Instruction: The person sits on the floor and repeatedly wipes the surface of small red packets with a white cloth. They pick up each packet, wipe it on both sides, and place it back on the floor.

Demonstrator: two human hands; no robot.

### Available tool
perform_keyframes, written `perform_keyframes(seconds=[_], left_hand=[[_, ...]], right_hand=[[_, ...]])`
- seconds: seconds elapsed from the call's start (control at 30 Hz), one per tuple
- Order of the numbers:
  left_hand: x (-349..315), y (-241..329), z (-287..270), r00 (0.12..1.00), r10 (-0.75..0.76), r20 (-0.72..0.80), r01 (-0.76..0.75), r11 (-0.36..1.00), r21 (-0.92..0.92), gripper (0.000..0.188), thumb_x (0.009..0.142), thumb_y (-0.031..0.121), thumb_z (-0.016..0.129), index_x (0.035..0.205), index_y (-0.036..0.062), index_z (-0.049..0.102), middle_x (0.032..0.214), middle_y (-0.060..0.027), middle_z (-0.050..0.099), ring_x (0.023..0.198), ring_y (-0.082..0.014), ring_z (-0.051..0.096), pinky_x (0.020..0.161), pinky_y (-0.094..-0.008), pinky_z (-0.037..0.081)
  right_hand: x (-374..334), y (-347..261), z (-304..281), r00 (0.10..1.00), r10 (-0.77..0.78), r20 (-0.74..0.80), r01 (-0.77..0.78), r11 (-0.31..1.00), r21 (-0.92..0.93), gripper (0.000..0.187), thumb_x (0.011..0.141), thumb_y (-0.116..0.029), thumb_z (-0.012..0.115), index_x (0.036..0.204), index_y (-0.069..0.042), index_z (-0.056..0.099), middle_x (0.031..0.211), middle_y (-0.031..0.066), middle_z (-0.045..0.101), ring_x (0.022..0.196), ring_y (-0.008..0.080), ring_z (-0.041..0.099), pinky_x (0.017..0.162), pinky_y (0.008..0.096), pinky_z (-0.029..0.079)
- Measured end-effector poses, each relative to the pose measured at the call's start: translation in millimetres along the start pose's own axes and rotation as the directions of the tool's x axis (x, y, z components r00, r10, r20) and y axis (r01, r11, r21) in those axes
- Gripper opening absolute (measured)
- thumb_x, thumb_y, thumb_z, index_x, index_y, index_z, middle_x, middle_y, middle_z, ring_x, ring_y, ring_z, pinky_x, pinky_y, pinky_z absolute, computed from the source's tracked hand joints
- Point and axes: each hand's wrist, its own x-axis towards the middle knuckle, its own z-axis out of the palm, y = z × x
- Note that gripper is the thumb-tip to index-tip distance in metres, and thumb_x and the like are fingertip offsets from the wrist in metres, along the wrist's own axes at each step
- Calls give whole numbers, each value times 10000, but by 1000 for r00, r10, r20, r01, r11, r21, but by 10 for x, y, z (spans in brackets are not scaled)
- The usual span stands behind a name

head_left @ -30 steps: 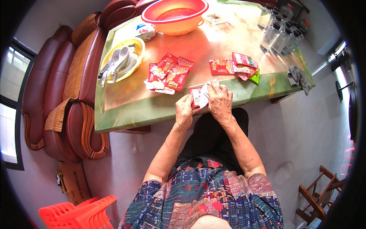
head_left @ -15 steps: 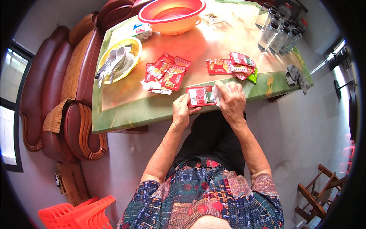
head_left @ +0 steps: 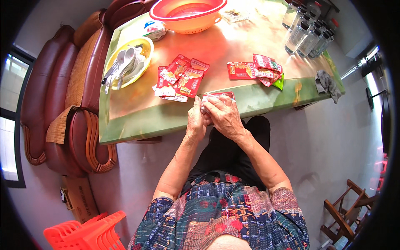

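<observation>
At the table's near edge, my left hand (head_left: 196, 121) is closed on the left end of a flat red packet (head_left: 228, 95). Most of that packet lies hidden under my right hand (head_left: 225, 117), whose fingers are bent over it and meet my left fingers. A bit of white crumpled tissue (head_left: 203, 109) shows beneath my right fingertips. Just beyond my left hand is a loose pile of red packets (head_left: 181, 78), some with white smears or white patches. Farther right lie several more red packets (head_left: 241, 71), overlapping, with a bright green packet (head_left: 278, 82) poking out below them.
A yellow bowl (head_left: 150, 49) of white spoons stands at the table's left. Behind are a white package (head_left: 154, 30), a large orange basin (head_left: 187, 26) and a clear tray (head_left: 235, 16). Dark-capped bottles (head_left: 296, 38) crowd the far right. A grey cloth (head_left: 326, 86) drapes over the right edge.
My right hand, with the tissue, has slid left across the packet and now covers most of it, meeting my left hand. The packet was largely visible before.
</observation>
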Motion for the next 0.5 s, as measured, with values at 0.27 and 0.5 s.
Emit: perform_keyframes(seconds=[0.27, 0.5], left_hand=[[-36, -55, 89, 994, 103, -28, -100, 991, 89, 295, 993, 186, 491, 1193, -19, 562, 1037, -108, 662, 865, -176, 680, 716, -340, 606], [-63, -24, 147, 995, 96, -42, -90, 988, 122, 288, 995, 188, 489, 1181, -19, 566, 1022, -104, 670, 855, -169, 680, 701, -318, 602]], right_hand=[[88, 135, 109, 951, 305, 49, -285, 928, -242, 412, 797, -147, 610, 1200, -61, 609, 1270, 95, 575, 1083, 288, 525, 876, 412, 444], [-243, 104, -94, 970, 240, -35, -227, 850, -475, 419, 793, -140, 597, 1191, -8, 590, 1203, 110, 564, 1024, 268, 517, 836, 389, 447]])
